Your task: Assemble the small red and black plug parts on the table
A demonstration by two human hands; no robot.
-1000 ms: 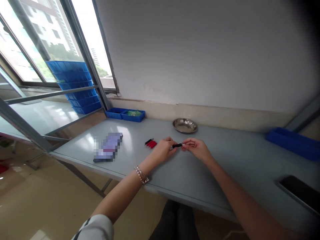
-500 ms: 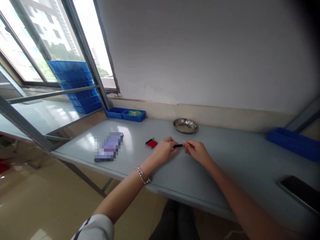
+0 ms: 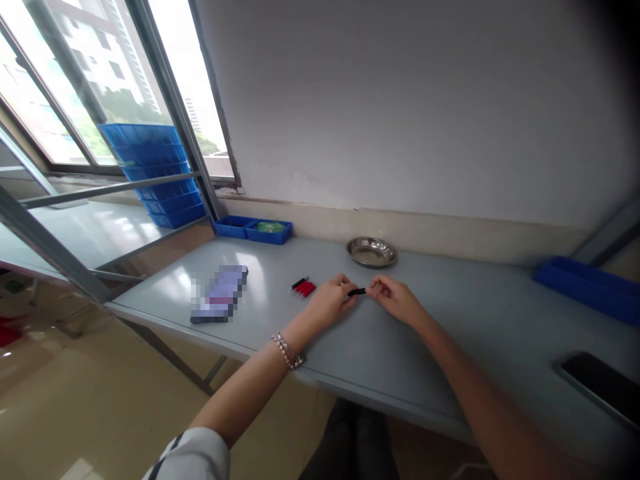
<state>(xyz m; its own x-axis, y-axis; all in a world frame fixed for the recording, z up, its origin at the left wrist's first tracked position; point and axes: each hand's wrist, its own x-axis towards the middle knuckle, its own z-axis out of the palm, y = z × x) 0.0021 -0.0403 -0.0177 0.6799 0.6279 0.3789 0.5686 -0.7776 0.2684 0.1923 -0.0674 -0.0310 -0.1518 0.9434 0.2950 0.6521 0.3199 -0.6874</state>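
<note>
Black stick [image 3: 357, 292] pinched between left hand [image 3: 330, 301] and right hand [image 3: 396, 298].

A long grey counter [image 3: 280, 320] runs across the middle of the frame below the wall; at its upper left end sit two small blue trays [image 3: 253, 229] side by side, the right one holding something green; near the centre, close to the wall, stands a shallow metal dish [image 3: 371, 252]; a blurred flat packet [image 3: 219, 303] lies at left; just right of it are small red and black pieces [image 3: 303, 287]; a long blue tray [image 3: 587, 287] rests at far right; a dark phone [image 3: 597, 385] lies at lower right.
</note>
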